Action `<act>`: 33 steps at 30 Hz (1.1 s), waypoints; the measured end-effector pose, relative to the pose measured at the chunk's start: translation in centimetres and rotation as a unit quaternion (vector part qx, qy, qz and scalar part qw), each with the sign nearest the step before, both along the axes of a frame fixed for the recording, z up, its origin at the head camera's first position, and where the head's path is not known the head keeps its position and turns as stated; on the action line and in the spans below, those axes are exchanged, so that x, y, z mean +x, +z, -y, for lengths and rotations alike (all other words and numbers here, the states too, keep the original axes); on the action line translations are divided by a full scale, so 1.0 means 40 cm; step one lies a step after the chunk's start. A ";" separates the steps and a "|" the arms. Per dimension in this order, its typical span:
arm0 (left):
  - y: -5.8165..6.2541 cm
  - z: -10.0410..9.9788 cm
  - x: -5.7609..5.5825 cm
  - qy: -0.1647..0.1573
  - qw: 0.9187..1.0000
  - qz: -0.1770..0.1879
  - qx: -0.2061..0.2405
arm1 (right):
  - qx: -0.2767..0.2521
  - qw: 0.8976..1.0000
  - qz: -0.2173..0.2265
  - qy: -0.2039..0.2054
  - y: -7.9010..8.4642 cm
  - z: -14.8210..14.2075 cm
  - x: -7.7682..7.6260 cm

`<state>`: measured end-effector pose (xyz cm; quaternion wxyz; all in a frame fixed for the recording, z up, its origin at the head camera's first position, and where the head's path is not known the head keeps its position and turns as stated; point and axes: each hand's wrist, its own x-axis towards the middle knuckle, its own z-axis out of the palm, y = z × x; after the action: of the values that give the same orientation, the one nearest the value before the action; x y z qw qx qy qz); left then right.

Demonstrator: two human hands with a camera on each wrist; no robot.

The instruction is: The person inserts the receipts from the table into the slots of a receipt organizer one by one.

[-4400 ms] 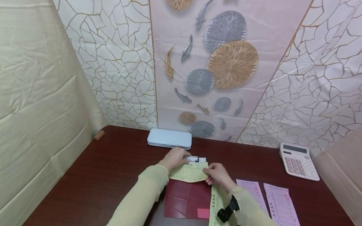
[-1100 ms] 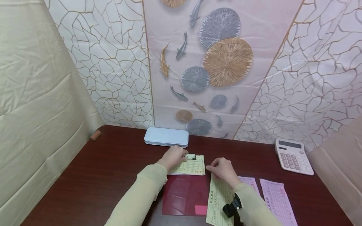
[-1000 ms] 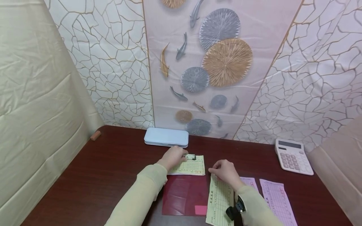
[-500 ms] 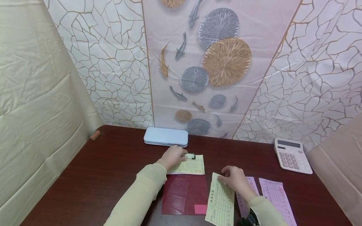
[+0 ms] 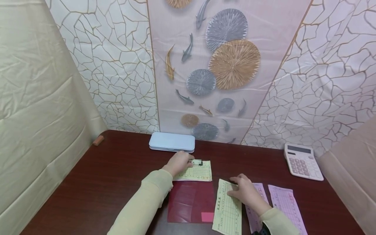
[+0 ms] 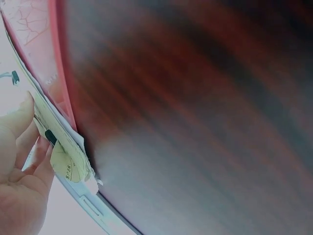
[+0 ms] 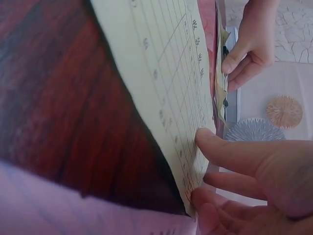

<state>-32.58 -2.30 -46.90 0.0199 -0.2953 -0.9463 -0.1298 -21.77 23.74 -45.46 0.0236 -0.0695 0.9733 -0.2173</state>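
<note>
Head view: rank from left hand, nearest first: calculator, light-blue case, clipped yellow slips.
1. Clipped yellow slips: in the left hand, pinched at their far edge.
2. Light-blue case: just beyond the hand, toward the table's back edge.
3. Calculator: well off to the right, near the table's right edge.

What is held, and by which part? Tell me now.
The left hand holds the clipped yellow forms at their metal clip. The right hand touches the loose yellow form near its far-right corner; whether it grips is unclear.
</note>
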 end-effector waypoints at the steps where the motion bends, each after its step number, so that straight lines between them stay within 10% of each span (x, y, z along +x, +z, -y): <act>1: -0.001 0.000 -0.001 0.000 1.000 0.000 0.000 | -0.002 1.000 -0.001 0.000 -0.002 0.001 -0.002; 33: -0.014 0.000 -0.008 -0.002 1.000 -0.018 -0.004 | -0.049 0.997 -0.055 0.006 0.000 -0.015 -0.015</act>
<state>-32.91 -2.28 -47.46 0.0358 -0.3000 -0.9456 -0.1210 -22.37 24.35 -45.45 -0.0322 -0.0880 0.9610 -0.2603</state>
